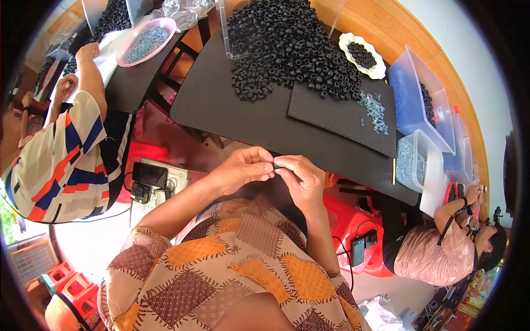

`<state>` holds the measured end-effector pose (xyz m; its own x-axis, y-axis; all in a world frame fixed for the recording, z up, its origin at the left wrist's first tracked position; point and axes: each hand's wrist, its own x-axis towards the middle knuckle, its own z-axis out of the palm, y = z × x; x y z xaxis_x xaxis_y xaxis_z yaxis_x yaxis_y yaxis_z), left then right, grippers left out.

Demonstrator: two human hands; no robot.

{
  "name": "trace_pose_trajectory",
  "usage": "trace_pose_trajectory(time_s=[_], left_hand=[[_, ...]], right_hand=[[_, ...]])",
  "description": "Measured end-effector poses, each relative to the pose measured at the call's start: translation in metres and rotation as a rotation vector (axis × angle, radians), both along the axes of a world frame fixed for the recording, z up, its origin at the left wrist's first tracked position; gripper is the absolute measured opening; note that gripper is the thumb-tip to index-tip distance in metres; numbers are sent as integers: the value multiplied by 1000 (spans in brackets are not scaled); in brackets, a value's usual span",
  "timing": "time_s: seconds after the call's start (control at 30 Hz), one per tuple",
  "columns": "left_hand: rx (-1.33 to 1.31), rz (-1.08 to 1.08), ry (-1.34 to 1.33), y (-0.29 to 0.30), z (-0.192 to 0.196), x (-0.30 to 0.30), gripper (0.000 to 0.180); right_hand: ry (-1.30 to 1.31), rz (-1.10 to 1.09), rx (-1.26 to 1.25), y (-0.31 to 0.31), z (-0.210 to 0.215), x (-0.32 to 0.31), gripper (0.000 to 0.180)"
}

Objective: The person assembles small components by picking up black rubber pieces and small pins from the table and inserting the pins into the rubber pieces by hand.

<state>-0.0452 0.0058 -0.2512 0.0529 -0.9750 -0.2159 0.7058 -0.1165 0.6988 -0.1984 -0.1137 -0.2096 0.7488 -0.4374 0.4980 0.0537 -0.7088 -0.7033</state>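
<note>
My left hand [248,166] and my right hand [302,177] meet in front of me, just off the near edge of the dark table [204,99]. Between the fingertips of both is a small black part [276,166], pinched and mostly covered. It looks similar to the black ring-like parts [287,38] heaped at the far side of the table. A flat black board [331,117] lies to the right of the heap. Small clear bluish pieces [375,113] are scattered on its right end.
A white scalloped dish [377,70] holds more black parts. Right of it stand a bluish plastic bin [411,91] and a clear tub [436,146] of bluish pieces. A person [436,245] works at the right, another [66,160] at the left by a pink basin [168,23].
</note>
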Motion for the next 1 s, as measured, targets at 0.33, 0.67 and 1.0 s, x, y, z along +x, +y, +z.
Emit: trace_pose_trajectory(time_s=[0.33, 0.67, 1.0], left_hand=[[-141, 109, -188, 0, -3, -5, 15], [-156, 181, -399, 0, 8, -10, 14], [-189, 280, -552, -2, 7, -21, 12]], right_hand=[[7, 6, 84, 3, 6, -1, 18], [12, 42, 391, 2, -9, -6, 13], [-28, 24, 482, 5, -14, -2, 10]])
